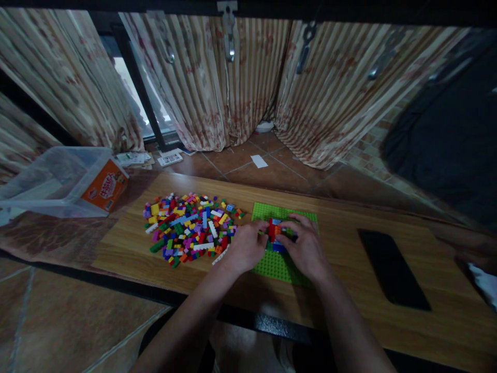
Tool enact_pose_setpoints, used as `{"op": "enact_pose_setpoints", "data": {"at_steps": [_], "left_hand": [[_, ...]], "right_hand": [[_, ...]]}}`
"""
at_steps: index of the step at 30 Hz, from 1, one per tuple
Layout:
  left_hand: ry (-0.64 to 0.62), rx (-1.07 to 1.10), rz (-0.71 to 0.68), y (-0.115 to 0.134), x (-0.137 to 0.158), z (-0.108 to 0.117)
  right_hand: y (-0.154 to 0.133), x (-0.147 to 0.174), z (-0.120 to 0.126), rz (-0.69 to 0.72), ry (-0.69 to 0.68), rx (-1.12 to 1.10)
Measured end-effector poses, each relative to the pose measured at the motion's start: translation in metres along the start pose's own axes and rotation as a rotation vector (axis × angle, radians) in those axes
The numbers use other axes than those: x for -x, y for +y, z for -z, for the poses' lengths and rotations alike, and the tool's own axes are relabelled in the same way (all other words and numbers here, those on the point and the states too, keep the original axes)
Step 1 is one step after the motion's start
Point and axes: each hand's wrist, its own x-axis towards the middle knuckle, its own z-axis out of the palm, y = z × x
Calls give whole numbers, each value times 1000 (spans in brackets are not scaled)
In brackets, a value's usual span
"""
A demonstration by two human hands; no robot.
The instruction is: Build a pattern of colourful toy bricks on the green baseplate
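A small cluster of red, orange and blue toy bricks (pixel 273 231) sits over the green studded baseplate (pixel 280 275). My left hand (pixel 248 245) comes at it from the left, with curled fingers closed against the red side. On the opposite side my right hand (pixel 306 245) has thumb and forefinger closed on the cluster, its other fingers bent above the plate. The fingers cover part of the bricks, so I cannot tell how they are joined to the plate. Left of the plate lies a wide pile of loose, many-coloured toy bricks (pixel 194 228).
The wooden board (pixel 341 290) carries a flat black phone-like slab (pixel 393 269) on the right. At far left stands a clear plastic bin (pixel 58 181) with an orange label. Striped curtains (pixel 205 83) hang behind, with papers (pixel 170 158) on the tiled floor.
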Motion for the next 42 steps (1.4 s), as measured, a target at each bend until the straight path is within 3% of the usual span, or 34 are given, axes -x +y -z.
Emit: {"op": "enact_pose_setpoints", "data": {"at_steps": [9,24,42], "left_hand": [[-31,-100,-95,-2,4,-6],[-29,-210,-194,-4,9,-12],[-104,-468,-169,7,16,-20]], "right_hand": [[1,-1,-4,-25,53,-63],[1,-3,4,-14,2,-114],[-1,1,0,27,29,42]]}}
